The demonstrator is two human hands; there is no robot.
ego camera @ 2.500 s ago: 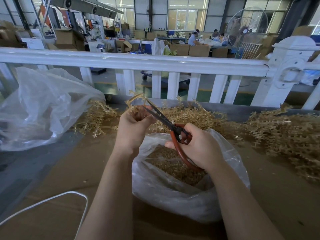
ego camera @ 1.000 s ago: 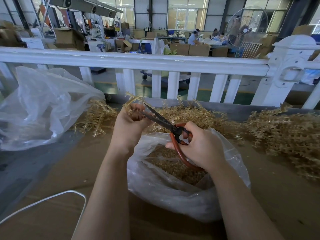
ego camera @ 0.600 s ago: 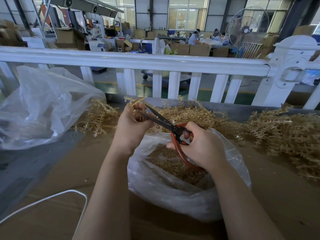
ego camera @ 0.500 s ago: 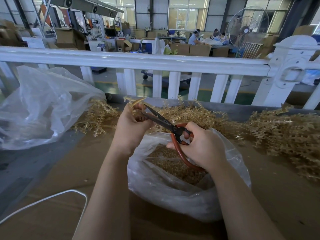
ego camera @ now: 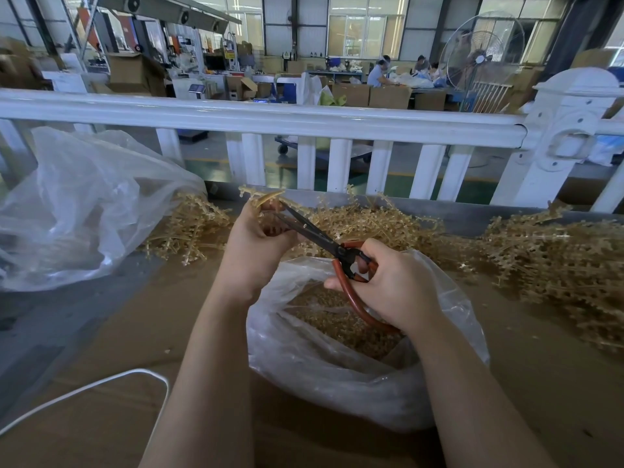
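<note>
Two grips share this cut. My left grip (ego camera: 256,255) is clenched round a tan plastic sprig (ego camera: 266,197), with the sprig's free end poking out above the fingertips. My right grip (ego camera: 396,288) grasps the red handles of the scissors (ego camera: 315,235). What matters for the next move is that the sprig lies up and to the left of the right grip, right at the blade tips. The scissors' long axis runs straight along that line, from the handles toward the left fingers. The blades stand in a narrow V, and the sprig's exposed stem seems to lie roughly across them, so I judge that closing the handles is all the snip needs. The left fingers are touching or nearly touching the blades, which is the risk I watch. Below both grips the clear bag (ego camera: 337,383) sits open on the brown surface (ego camera: 111,339), part filled with small tan pieces and well placed to catch what falls. More sprigs are heaped in a pile (ego camera: 368,224) just behind the bag.
</note>
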